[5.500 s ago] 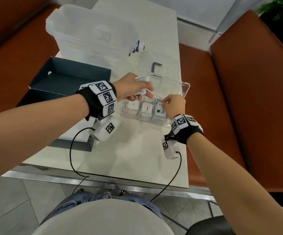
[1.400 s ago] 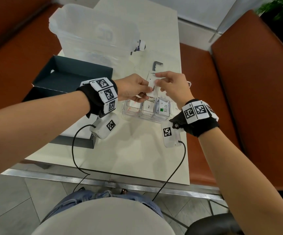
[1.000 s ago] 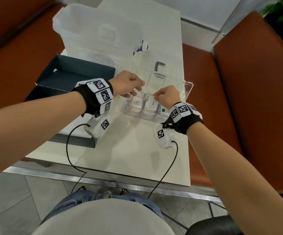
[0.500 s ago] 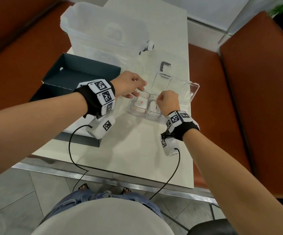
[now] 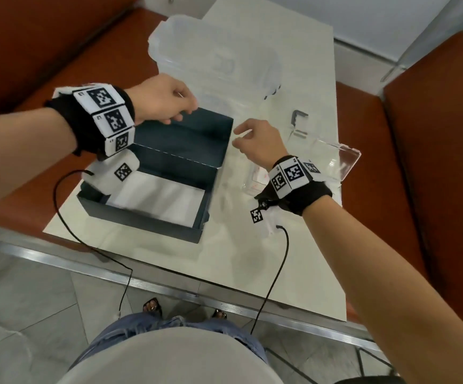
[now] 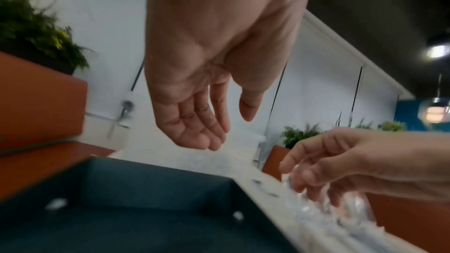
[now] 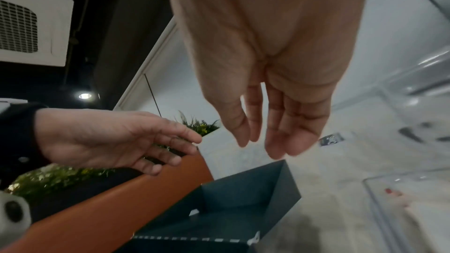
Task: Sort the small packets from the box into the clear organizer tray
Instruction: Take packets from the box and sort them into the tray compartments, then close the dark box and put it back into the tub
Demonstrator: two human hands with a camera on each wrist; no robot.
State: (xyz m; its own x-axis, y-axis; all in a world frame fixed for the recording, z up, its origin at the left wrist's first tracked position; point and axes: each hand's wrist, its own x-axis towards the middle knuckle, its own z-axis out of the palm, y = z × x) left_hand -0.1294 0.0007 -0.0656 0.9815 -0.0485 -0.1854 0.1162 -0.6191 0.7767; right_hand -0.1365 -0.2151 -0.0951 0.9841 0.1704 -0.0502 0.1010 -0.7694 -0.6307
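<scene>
Hands had left the clear organizer tray, where half a second earlier both were tucking packets in, and from overhead the left hand and right hand hovered empty over the dark box. The left wrist view showed its fingers loosely spread, holding nothing. The right wrist view showed the same relaxed fingers, so another pickup seemed due.

Pale table, dark box (open), clear organizer tray, frosted bin, metal bracket
</scene>
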